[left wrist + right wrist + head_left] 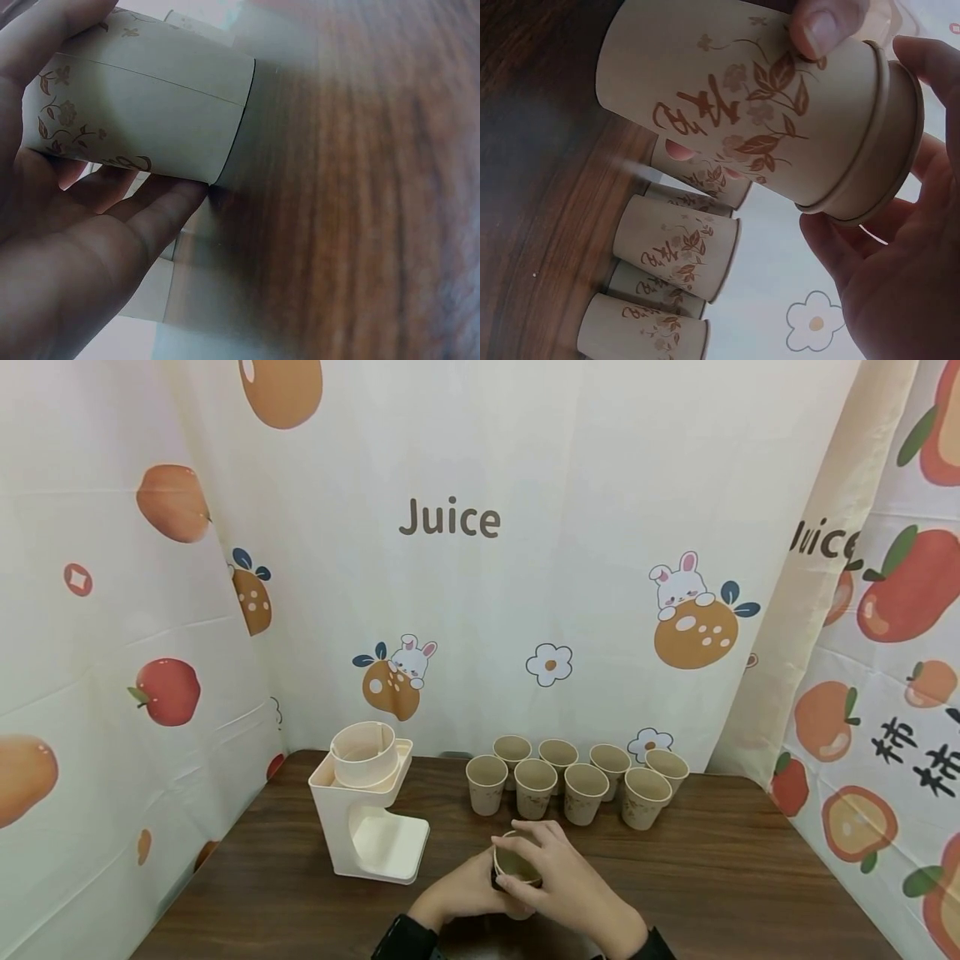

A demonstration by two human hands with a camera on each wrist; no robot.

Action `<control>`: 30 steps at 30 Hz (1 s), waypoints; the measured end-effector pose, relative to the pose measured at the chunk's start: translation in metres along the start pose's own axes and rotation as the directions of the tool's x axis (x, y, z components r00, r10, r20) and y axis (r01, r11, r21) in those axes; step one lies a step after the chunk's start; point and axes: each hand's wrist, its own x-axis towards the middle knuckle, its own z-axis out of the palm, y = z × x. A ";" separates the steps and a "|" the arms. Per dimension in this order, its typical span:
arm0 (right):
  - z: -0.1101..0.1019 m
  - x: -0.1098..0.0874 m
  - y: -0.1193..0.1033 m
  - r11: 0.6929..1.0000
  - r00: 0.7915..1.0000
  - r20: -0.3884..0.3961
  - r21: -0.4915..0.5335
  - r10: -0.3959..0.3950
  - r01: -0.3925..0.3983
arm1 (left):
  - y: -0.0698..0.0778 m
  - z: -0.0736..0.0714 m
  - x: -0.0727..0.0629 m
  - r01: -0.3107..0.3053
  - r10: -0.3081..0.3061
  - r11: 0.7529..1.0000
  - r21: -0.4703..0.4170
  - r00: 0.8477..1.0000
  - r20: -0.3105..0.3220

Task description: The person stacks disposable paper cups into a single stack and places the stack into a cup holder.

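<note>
In the head view both hands, the left hand [461, 889] and the right hand [558, 872], clasped nested paper cups [516, 864] near the table's [712, 877] front edge, while the left wrist view showed fingers [161, 214] under the wall [142, 112], and the right wrist view showed a thumb [817, 26] by the rim [889, 142], probably light, easily crushed, best held low.

The paper cup [750, 112] in my hands is beige with reddish-brown flowers, leaves and lettering. The table [712, 877] is dark brown wood. The dispenser [367, 806] is cream. The backdrop [525, 610] is white with orange fruit and rabbits.
</note>
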 end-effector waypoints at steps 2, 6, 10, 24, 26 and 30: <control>0.001 0.000 0.001 1.000 1.000 0.006 0.003 -0.001 0.001 | 0.001 0.000 0.000 0.005 -0.005 1.000 0.006 1.000 -0.004; 0.003 -0.001 0.001 1.000 1.000 0.016 0.010 -0.005 0.005 | 0.001 0.000 0.001 -0.011 0.011 1.000 0.022 1.000 -0.005; 0.004 -0.001 0.001 1.000 1.000 0.022 0.012 -0.001 0.000 | 0.000 -0.001 0.001 -0.027 0.027 0.999 0.031 1.000 0.003; 0.006 -0.003 0.001 0.999 0.997 0.074 0.028 0.018 -0.020 | 0.001 0.000 -0.001 -0.005 0.005 1.000 0.029 1.000 -0.024; 0.005 -0.003 0.001 0.999 0.997 0.073 0.029 0.019 -0.021 | 0.001 0.000 -0.001 -0.003 0.004 1.000 0.026 1.000 -0.024; 0.004 -0.003 0.000 0.999 0.997 0.075 0.031 0.026 -0.028 | 0.001 0.000 -0.001 -0.005 0.005 1.000 0.022 1.000 -0.013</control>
